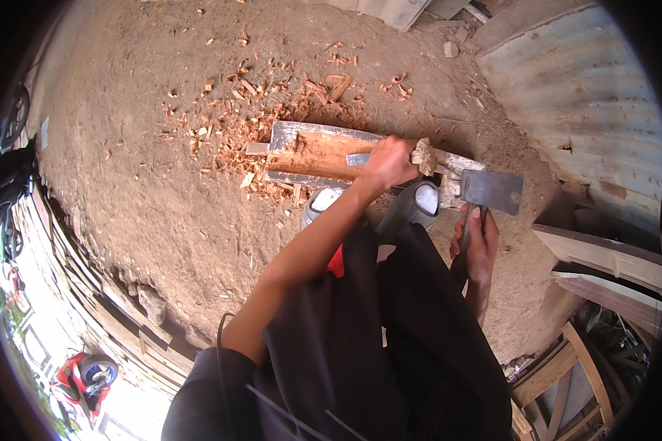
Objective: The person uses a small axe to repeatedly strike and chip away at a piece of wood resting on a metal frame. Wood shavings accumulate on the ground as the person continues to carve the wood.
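On the ground before me lies a long timber block (324, 153) with a hollowed trough and worn, pale-painted sides. My left hand (393, 160) is closed around a chisel (358, 159). Its flat metal blade points left over the trough, and its frayed handle end (423, 156) sticks out to the right of my fist. Low on the right, my right hand (479, 239) grips the handle of a hatchet-like tool (494, 191) with a broad, flat grey head. That head appears over the block's right end, apart from the chisel handle; whether it touches the block I cannot tell.
Wood chips (206, 136) are strewn over the dirt floor (140, 95) around the block's left end. My shoes (417, 202) stand against its near side. Corrugated metal sheeting (581, 103) and wooden frames (559, 375) line the right. Stacked boards (88, 294) and a red motorcycle (77, 382) are at left.
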The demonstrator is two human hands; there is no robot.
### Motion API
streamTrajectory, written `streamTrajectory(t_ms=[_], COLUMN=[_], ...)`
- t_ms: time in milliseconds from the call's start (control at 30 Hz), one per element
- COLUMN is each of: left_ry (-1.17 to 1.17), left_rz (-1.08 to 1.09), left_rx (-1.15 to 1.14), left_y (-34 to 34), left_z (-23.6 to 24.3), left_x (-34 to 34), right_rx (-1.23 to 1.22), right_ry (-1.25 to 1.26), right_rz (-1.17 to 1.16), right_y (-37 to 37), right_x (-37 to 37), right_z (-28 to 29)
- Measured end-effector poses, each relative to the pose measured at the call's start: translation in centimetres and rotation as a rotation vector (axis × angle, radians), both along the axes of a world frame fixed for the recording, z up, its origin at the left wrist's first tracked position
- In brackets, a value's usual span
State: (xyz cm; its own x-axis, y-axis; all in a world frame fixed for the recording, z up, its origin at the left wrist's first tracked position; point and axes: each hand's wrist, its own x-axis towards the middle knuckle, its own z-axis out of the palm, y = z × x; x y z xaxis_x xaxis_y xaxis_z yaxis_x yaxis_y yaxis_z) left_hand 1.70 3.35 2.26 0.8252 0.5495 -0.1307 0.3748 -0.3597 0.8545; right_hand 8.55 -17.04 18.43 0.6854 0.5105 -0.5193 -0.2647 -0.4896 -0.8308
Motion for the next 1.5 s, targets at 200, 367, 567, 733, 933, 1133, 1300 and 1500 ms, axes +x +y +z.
streamTrajectory(t_ms=[200,367,567,733,933,1133,1300,1500], left_ry=[-0.200,-0.109,-0.093,-0.071,-0.062,-0.059,-0.062,-0.106], left_rz=[0.061,0.014,-0.036,-0.113,-0.160,-0.094,-0.093,-0.072], left_rx=[0.008,0.060,0.095,0.138,0.132,0.101,0.122,0.118], left_y=[-0.2,-0.4,-0.3,-0.5,-0.7,-0.8,-0.5,-0.3], left_z=[-0.6,-1.6,-0.9,-1.6,-1.5,-1.3,-2.1,-2.1], left_x=[0.0,0.2,0.3,-0.1,-0.2,0.0,-0.4,0.1], right_rx=[0.080,-0.030,0.020,-0.063,-0.081,-0.017,-0.044,-0.039], right_ry=[-0.097,-0.117,-0.020,0.053,0.030,0.002,0.021,-0.080], right_rz=[-0.031,0.211,-0.078,0.142,0.156,-0.012,0.178,0.117], right_y=[1.3,3.3,3.7,3.2,2.9,2.6,2.3,2.4], right_x=[-0.1,0.1,-1.2,1.5,0.2,0.4,1.1,-0.1], right_z=[0.1,-1.7,-2.8,-1.5,-3.6,-2.8,-2.3,-4.3])
